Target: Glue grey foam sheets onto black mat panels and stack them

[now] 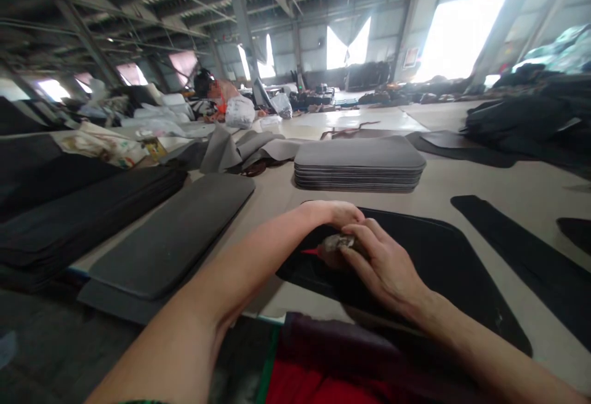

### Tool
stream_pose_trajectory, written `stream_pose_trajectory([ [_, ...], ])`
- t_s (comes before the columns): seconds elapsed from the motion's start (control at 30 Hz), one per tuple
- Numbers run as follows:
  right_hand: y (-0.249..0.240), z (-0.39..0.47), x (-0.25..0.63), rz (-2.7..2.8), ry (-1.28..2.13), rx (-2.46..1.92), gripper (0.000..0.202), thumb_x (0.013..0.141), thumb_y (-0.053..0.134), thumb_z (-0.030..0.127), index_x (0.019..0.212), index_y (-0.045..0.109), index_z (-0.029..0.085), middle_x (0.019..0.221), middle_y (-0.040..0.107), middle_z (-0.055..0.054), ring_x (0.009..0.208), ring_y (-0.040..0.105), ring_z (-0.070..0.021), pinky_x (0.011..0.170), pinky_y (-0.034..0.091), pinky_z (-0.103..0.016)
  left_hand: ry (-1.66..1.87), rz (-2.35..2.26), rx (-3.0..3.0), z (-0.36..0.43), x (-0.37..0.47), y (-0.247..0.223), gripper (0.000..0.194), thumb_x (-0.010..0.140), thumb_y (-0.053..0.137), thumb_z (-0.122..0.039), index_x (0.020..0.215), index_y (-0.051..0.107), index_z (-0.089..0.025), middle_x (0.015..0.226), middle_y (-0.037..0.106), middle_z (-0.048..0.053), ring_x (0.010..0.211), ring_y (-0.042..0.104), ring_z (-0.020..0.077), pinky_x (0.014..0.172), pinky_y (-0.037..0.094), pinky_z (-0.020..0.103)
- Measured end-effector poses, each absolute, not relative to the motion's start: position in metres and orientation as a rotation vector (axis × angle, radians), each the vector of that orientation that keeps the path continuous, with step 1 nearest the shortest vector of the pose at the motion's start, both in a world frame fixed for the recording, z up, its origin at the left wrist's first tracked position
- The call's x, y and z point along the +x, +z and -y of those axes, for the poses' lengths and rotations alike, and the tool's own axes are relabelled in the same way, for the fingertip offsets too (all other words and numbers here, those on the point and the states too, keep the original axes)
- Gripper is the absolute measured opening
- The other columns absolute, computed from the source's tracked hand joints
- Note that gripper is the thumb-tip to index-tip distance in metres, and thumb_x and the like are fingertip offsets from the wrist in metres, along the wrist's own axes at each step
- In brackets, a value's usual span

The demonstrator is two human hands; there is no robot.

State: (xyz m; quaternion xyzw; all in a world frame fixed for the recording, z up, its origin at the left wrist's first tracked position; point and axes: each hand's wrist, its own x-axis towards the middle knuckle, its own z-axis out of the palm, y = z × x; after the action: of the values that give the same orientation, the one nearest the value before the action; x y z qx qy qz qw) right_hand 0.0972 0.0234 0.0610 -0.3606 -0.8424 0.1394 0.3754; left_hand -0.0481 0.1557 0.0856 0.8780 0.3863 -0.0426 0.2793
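My right hand (385,262) is closed around a small, grimy squeeze bottle (339,244). The bottle's thin red nozzle (310,250) points left. Below it lies a black panel (429,256) with rounded corners, flat on the table in front of me. My left hand (340,213) is bent at the wrist and meets the right hand's fingertips over the panel's far edge. Its fingers are curled, and whatever they grip is hidden.
A neat stack of grey panels (360,164) stands beyond the black one. Grey panels (184,231) and a dark pile (83,207) lie left. A black strip (521,256) is at right. Across the pale table (272,225), another person (221,96) is among bags.
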Motion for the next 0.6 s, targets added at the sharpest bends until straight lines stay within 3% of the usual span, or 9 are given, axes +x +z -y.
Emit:
stream_pose_trajectory([
  [0.07,0.059,-0.024,0.117,1.897,0.616,-1.057,0.027,0.097,0.053,0.042,0.113,0.062,0.022,0.106,0.059,-0.007,0.095,0.057,-0.0253,0.08,0.051,-0.037,-0.134,-1.007,2.268,-0.154,-0.05,0.086,0.03,0.094,0.065,-0.035,0.116,0.063,-0.014,0.116,0.066,0.008,0.105,0.065,0.0242,0.092,0.056,0.046],
  [0.17,0.055,-0.024,0.153,1.302,1.088,-1.157,0.04,0.084,0.071,0.052,0.109,0.061,0.022,0.087,0.061,-0.001,0.066,0.055,-0.0176,0.048,0.044,-0.022,-0.096,-0.974,2.155,-0.152,-0.056,0.086,0.028,0.093,0.064,-0.024,0.119,0.063,-0.014,0.119,0.068,0.009,0.11,0.066,0.0234,0.095,0.055,0.042],
  [0.23,0.055,-0.025,0.179,0.912,1.279,-1.079,0.039,0.079,0.076,0.046,0.104,0.062,0.02,0.083,0.061,-0.001,0.056,0.051,-0.0142,0.036,0.036,-0.018,-0.046,-0.976,2.094,-0.149,-0.061,0.085,0.035,0.091,0.056,-0.013,0.125,0.06,-0.015,0.124,0.069,0.01,0.115,0.065,0.0213,0.095,0.054,0.034],
  [0.3,0.059,-0.025,0.204,0.608,1.334,-0.963,0.029,0.081,0.073,0.037,0.101,0.063,0.017,0.089,0.065,-0.005,0.058,0.056,-0.0148,0.034,0.039,-0.017,0.006,-0.985,2.038,-0.148,-0.068,0.081,0.048,0.088,0.044,-0.006,0.135,0.052,-0.014,0.132,0.065,0.014,0.12,0.064,0.0181,0.094,0.053,0.029],
  [0.4,0.069,-0.023,0.239,0.296,1.286,-0.825,0.017,0.093,0.062,0.034,0.1,0.065,0.019,0.101,0.069,-0.007,0.073,0.066,-0.0183,0.045,0.056,-0.022,0.085,-0.981,1.997,-0.144,-0.078,0.073,0.057,0.085,0.037,-0.005,0.142,0.043,-0.012,0.14,0.059,0.018,0.122,0.062,0.0161,0.097,0.052,0.029],
  [0.47,0.073,-0.021,0.258,0.212,1.215,-0.745,0.01,0.096,0.059,0.031,0.097,0.065,0.022,0.106,0.07,-0.004,0.085,0.069,-0.02,0.061,0.064,-0.03,0.131,-0.975,2.001,-0.138,-0.084,0.07,0.056,0.087,0.036,-0.008,0.142,0.043,-0.013,0.14,0.059,0.017,0.123,0.062,0.0159,0.097,0.052,0.03],
  [0.53,0.072,-0.021,0.273,0.206,1.168,-0.701,0.005,0.091,0.062,0.023,0.096,0.064,0.023,0.109,0.07,-0.002,0.096,0.068,-0.0205,0.077,0.065,-0.037,0.178,-0.977,2.034,-0.127,-0.088,0.071,0.051,0.089,0.041,-0.014,0.139,0.048,-0.015,0.138,0.061,0.014,0.124,0.061,0.0164,0.102,0.05,0.031],
  [0.6,0.069,-0.025,0.282,0.253,1.153,-0.69,0.012,0.084,0.066,0.015,0.095,0.065,0.022,0.108,0.07,-0.001,0.098,0.068,-0.0197,0.085,0.064,-0.038,0.228,-0.987,2.089,-0.109,-0.091,0.075,0.047,0.091,0.047,-0.022,0.137,0.053,-0.018,0.138,0.062,0.01,0.127,0.058,0.0173,0.11,0.044,0.032],
])
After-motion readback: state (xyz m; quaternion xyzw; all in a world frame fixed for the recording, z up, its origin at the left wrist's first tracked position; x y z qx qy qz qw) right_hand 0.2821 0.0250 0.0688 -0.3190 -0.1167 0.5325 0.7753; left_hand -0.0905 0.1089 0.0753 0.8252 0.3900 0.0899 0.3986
